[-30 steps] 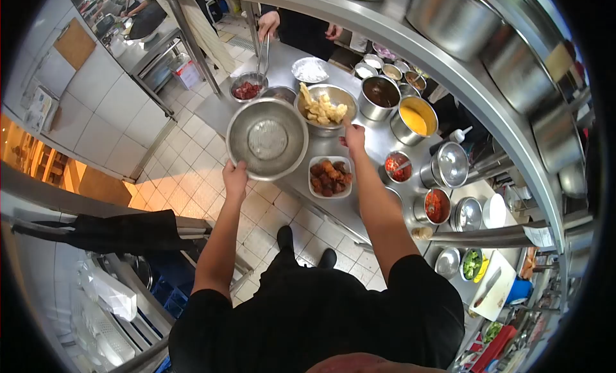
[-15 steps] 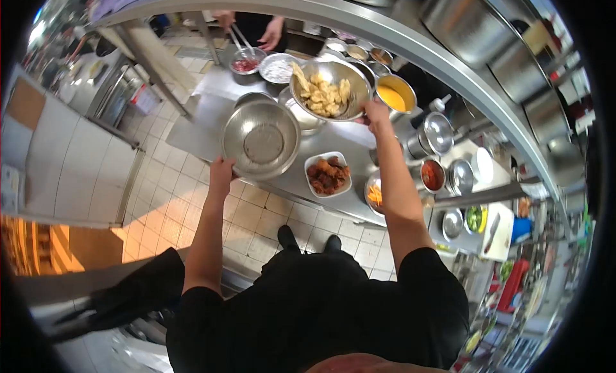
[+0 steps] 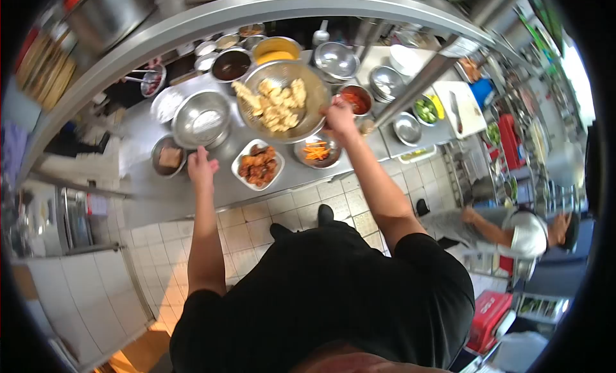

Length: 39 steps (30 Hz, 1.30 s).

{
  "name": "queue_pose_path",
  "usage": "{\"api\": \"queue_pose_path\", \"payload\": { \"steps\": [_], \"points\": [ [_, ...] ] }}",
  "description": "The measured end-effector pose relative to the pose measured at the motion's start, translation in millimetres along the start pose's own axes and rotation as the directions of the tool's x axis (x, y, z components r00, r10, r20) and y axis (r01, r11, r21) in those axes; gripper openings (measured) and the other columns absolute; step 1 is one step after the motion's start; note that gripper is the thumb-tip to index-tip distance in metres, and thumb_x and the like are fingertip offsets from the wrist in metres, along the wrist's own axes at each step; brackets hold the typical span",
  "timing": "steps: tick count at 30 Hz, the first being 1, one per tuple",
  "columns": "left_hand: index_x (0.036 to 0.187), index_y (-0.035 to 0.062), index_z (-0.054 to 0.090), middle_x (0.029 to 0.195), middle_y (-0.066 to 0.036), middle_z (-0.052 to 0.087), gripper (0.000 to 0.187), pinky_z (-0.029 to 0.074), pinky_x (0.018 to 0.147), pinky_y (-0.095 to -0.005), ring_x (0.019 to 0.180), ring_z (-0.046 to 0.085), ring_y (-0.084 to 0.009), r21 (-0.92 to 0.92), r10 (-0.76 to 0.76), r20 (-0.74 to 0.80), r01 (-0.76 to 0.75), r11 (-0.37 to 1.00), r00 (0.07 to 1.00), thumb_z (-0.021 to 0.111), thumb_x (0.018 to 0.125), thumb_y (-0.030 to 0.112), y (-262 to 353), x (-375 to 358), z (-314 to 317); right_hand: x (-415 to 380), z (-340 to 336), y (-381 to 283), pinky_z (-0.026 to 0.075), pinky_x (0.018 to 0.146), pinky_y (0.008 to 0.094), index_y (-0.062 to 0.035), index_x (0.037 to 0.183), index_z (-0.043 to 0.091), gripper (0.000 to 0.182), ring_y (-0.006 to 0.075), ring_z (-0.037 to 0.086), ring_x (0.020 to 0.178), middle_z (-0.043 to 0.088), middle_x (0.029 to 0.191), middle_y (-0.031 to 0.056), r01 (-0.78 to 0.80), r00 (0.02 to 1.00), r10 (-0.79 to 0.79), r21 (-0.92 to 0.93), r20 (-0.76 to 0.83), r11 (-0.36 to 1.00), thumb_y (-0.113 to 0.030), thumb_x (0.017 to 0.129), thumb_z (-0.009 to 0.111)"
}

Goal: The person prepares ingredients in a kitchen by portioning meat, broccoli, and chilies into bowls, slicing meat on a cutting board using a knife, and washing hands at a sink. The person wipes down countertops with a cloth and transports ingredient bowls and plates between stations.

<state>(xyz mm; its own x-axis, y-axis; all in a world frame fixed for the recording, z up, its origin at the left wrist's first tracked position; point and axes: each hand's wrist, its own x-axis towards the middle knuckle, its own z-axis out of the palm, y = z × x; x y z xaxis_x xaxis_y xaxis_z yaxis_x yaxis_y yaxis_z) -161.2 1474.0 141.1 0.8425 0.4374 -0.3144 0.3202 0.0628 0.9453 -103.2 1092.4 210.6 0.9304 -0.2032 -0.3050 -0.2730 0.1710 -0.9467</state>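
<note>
My right hand (image 3: 340, 118) grips the right rim of a large metal colander (image 3: 314, 110), tilted above the counter. Pale battered pieces (image 3: 277, 105) lie inside it. A round metal strainer (image 3: 201, 116) rests on the counter to the left, seemingly over another vessel whose base is hidden. Just below its rim is my left hand (image 3: 203, 169), fingers apart and holding nothing. Between my hands stands a white square dish of browned fried pieces (image 3: 258, 166). A bowl of orange strips (image 3: 317, 151) sits below the colander.
On the counter (image 3: 141, 209) are a bowl with a brownish block (image 3: 170, 157), a bowl of white powder (image 3: 168, 104), a pot of yellow liquid (image 3: 276, 50) and a pot of red sauce (image 3: 356, 99). A knife (image 3: 455, 110) lies on a board. Another person (image 3: 513, 233) stands at right.
My left hand has let go of the strainer, which now rests on the counter. My right hand still holds the colander. The view has swung to the right, bringing another person into sight.
</note>
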Motion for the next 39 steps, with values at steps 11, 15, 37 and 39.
{"api": "queue_pose_path", "payload": {
  "steps": [11, 15, 37, 39],
  "points": [
    [0.108, 0.0034, 0.055, 0.097, -0.007, 0.061, 0.021, 0.058, 0.064, -0.0342, 0.078, 0.067, -0.0215, -0.224, -0.137, 0.412, 0.246, 0.943, 0.901, 0.056, 0.088, 0.008, 1.3, -144.3, 151.1, -32.1, -96.0, 66.1, 0.054, 0.048, 0.028, -0.0034, 0.098, 0.055, 0.016, 0.0161, 0.061, 0.054, 0.063, 0.084, 0.0067, -0.016, 0.974, 0.014, 0.006, 0.224, 1.0, -0.004, 0.083, 0.056],
    [0.111, 0.0061, 0.054, 0.096, -0.004, 0.062, 0.025, 0.055, 0.065, -0.0343, 0.08, 0.066, -0.0181, -0.317, -0.161, 0.321, 0.266, 0.91, 0.933, 0.053, 0.086, 0.007, -26.5, -171.0, 170.4, -5.3, -270.8, 38.7, 0.058, 0.06, 0.0339, -0.0016, 0.114, 0.055, 0.034, 0.0298, 0.07, 0.074, 0.065, 0.107, 0.018, -0.102, 0.99, 0.09, -0.111, -0.11, 0.989, -0.023, 0.096, 0.035],
    [0.118, 0.0009, 0.051, 0.111, -0.012, 0.061, 0.043, 0.057, 0.073, -0.0328, 0.084, 0.068, -0.0239, -0.108, -0.333, 0.381, 0.399, 0.911, 0.863, 0.062, 0.091, 0.033, -62.4, -193.7, 221.2, 10.1, -558.4, -55.1, 0.05, 0.051, 0.0278, -0.0058, 0.099, 0.059, 0.014, 0.0177, 0.058, 0.065, 0.06, 0.083, 0.0053, -0.061, 0.917, 0.059, 0.007, -0.394, 0.998, -0.011, 0.086, 0.057],
    [0.117, 0.0003, 0.051, 0.112, -0.012, 0.061, 0.044, 0.057, 0.072, -0.0324, 0.083, 0.068, -0.0238, -0.106, -0.326, 0.375, 0.389, 0.915, 0.868, 0.062, 0.091, 0.034, -65.3, -190.9, 193.0, -34.0, -524.0, -75.4, 0.046, 0.044, 0.0227, -0.0072, 0.095, 0.058, 0.01, 0.0129, 0.056, 0.056, 0.059, 0.079, 0.0034, -0.094, 0.933, 0.038, -0.141, -0.359, 0.985, -0.011, 0.086, 0.056]
  ]
}}
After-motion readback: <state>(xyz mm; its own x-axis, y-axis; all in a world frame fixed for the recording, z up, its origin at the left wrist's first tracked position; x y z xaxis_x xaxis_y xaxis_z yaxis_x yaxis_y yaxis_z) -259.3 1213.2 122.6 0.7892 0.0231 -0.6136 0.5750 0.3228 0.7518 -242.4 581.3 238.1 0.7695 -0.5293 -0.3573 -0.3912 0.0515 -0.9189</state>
